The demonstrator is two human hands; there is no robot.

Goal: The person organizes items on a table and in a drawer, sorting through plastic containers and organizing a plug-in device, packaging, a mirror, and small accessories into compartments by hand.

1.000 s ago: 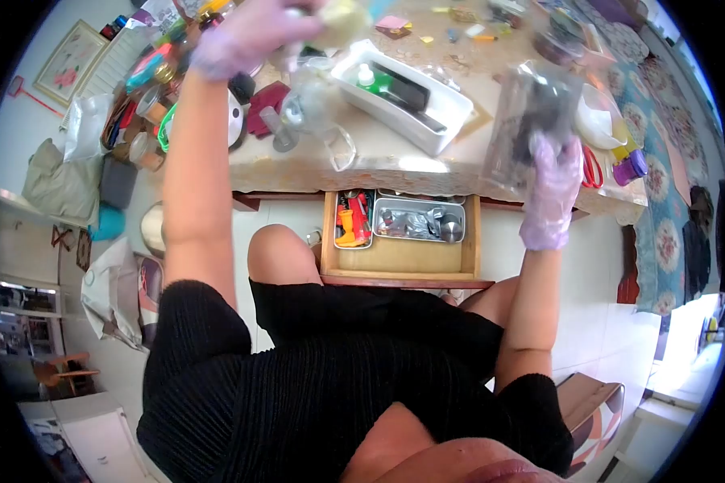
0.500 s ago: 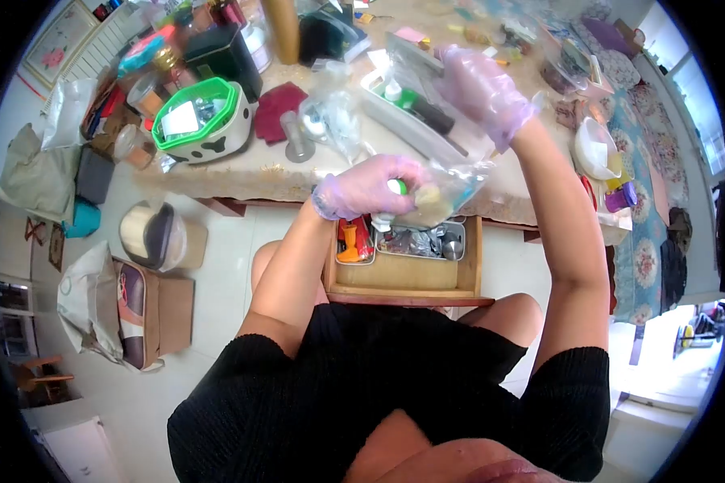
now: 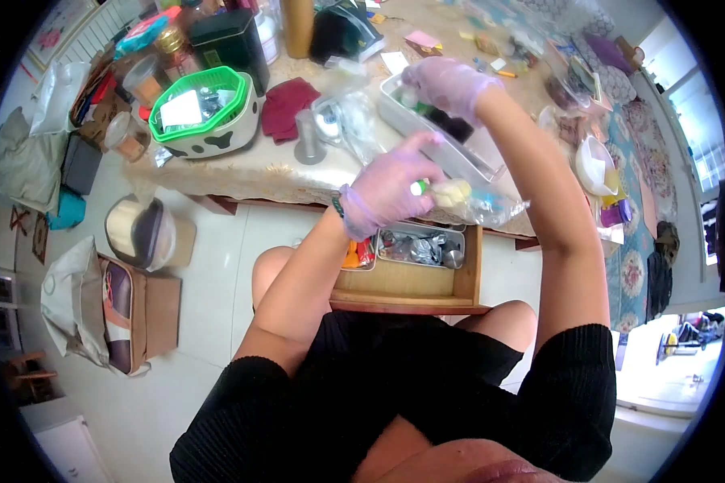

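My left hand [image 3: 391, 187], in a thin purple glove, is closed on a clear plastic bag [image 3: 491, 207] over the table's front edge. Pale yellow and blue bits show inside the bag. A small green-and-white piece [image 3: 419, 187] sits at those fingers, while the index finger points out toward the tray. My right hand [image 3: 447, 84], gloved alike, is over the far end of a long white plastic tray [image 3: 403, 121]. Its fingers curl down beside a pale item and what they grip is hidden. Black and green things lie in the tray.
Below the table edge, an open wooden drawer [image 3: 411, 302] holds a white bin [image 3: 415, 245] of foil-like pieces and orange items. Left on the table are a green-rimmed basket [image 3: 205, 137], a maroon cloth [image 3: 288, 109] and a clear cup [image 3: 308, 138]. A white bowl [image 3: 594, 165] stands right.
My right hand has moved left and inward to the tray's far end. My left hand has shifted right and up with the bag, its index finger now extended.
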